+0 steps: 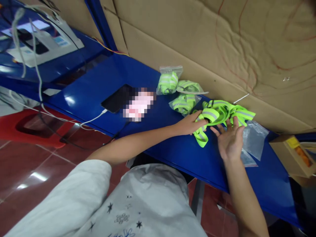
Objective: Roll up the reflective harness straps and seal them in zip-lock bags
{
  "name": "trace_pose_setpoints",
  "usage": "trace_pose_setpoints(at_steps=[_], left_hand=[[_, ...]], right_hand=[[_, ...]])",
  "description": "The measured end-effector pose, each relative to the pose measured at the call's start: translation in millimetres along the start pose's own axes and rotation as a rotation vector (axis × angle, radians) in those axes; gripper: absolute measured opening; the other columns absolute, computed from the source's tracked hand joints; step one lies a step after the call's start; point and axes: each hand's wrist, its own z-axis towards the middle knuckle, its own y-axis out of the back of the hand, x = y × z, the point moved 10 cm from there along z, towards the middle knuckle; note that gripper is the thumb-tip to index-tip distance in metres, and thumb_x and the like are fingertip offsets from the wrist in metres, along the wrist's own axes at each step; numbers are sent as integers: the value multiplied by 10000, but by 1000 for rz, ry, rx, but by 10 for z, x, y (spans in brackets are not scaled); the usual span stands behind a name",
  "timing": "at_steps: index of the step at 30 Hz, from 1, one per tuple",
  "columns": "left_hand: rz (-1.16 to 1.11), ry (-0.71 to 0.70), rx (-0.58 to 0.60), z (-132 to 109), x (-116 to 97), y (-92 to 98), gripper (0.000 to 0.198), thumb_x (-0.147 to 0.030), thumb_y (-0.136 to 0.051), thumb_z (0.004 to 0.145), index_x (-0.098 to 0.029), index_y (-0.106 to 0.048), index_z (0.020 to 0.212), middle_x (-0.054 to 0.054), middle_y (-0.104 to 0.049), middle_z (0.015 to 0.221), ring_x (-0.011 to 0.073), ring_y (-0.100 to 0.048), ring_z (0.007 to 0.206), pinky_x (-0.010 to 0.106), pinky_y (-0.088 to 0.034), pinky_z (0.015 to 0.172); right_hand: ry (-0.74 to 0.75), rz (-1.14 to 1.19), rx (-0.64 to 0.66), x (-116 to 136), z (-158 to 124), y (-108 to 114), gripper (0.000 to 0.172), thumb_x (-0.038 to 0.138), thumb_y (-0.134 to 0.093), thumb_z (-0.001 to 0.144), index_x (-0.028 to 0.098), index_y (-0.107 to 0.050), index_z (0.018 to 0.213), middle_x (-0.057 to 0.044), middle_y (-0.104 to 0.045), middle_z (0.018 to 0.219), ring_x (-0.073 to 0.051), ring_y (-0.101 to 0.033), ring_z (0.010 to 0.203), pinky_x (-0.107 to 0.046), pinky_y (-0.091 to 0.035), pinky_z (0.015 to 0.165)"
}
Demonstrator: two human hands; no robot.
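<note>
A loose neon-green strap with grey reflective stripes [222, 113] lies bundled on the blue table [172, 144]. My left hand [191, 123] grips the strap's left loop, fingers closed on it. Just right of it my right hand [230, 140] is spread, palm up, fingertips touching the strap's underside. Three clear bags [181, 92], each with a folded green strap inside, lie behind the left hand.
Empty clear plastic bags [254, 138] lie to the right of my right hand. A dark phone [117, 98] on a white cable lies on the table's left. A cardboard box [292, 156] stands at far right, a cardboard wall [222, 42] behind.
</note>
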Motion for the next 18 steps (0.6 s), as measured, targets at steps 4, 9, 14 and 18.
trace_pose_setpoints(at_steps=[4,9,14,18], left_hand=[[474,-86,37,-48,-176,-51,548,-521,-542,1098,-107,-613,1450,164,-810,1181,316,-798,1095,397,-615,939],[919,-120,-174,-473,-401,210,700,-568,-468,1121,-155,-415,1684,195,-539,1673,331,-718,1335,404,-630,969],[1098,-34,-613,-1194,-422,1064,602,-565,-459,1121,-226,-540,1612,150,-568,1664,371,-523,1562,658,-317,1325],[1172,158,-690,-1420,-90,1485,701,-617,-460,1100,-219,-452,1676,176,-490,1716,465,-277,1691,878,11,1279]], right_hand=[[184,-318,148,-12,-26,-76,1012,751,-822,817,500,-334,1667,-44,-240,1811,-313,-563,1492,-579,-535,1207],[279,-766,211,-116,-166,-288,804,677,-716,955,323,-451,1626,-137,-298,1757,-351,-329,1667,-613,-435,1300],[302,-845,194,-131,-207,-319,672,648,-686,988,288,-546,1538,-175,-311,1715,-359,-425,1612,-612,-522,1234],[292,-850,195,-154,-203,-287,695,658,-685,987,303,-519,1561,-171,-274,1730,-360,-427,1616,-615,-522,1241]])
